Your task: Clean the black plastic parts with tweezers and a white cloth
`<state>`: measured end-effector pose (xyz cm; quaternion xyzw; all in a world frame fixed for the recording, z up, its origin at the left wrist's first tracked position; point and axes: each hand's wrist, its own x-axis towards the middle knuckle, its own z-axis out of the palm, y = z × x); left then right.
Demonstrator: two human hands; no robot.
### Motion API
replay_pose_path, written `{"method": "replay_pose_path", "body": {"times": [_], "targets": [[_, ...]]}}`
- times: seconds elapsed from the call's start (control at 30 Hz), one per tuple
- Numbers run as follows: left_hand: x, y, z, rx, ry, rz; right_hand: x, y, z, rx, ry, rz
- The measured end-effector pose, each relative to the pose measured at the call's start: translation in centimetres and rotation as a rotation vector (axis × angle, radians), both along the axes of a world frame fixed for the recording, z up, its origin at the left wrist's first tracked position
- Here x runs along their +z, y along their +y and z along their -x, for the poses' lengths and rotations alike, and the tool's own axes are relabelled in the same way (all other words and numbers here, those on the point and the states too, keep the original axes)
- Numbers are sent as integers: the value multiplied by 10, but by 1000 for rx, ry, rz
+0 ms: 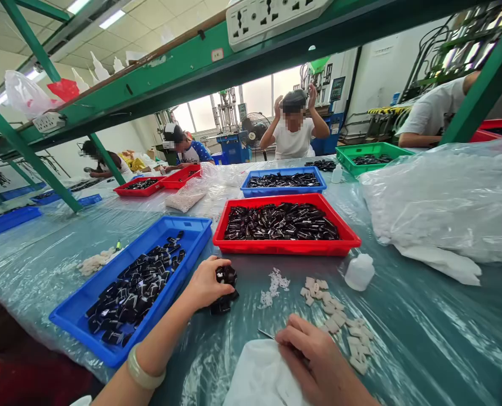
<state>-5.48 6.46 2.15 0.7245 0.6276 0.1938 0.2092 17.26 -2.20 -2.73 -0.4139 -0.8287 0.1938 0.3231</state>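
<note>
My left hand (208, 283) is closed around a few small black plastic parts (226, 275), thumb and fingers on their sides. Below it, more black parts (221, 306) rest on the plastic-covered table. My right hand (307, 352) is closed on a thin metal-tipped tool (266, 334); most of it is hidden in the fingers, so its kind is unclear. Under that hand lies a crumpled white cloth or bag (259, 375). Tiny white pieces (274, 286) are heaped between the hands and the red tray. Flat beige pieces (335, 316) are scattered beside my right hand.
A blue tray (128, 321) of black parts stands at left, and a full red tray (287, 248) ahead. Behind is another blue tray (282, 190). A small white bottle (359, 272) and a large plastic bag (445, 197) are at right. A green shelf beam (149, 93) crosses overhead; several people sit beyond.
</note>
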Motion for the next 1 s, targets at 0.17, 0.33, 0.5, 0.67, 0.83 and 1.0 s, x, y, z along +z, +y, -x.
{"method": "replay_pose_path", "body": {"times": [0.17, 0.33, 0.5, 0.67, 0.83, 1.0], "targets": [[7, -4, -1, -86, 44, 8, -3, 1, -1, 27, -8, 12], [0, -2, 0, -86, 61, -14, -5, 1, -3, 42, -39, 9], [-13, -4, -2, -67, 120, -27, -6, 3, -3, 52, -34, 2], [-10, -16, -15, -115, 163, -64, -5, 3, -3, 41, -32, 7], [-13, -24, -34, -356, 249, -174, -2, 2, -2, 30, -15, 0], [-25, -26, -42, -369, 335, -220, 0, 2, -1, 17, 5, 0]]}}
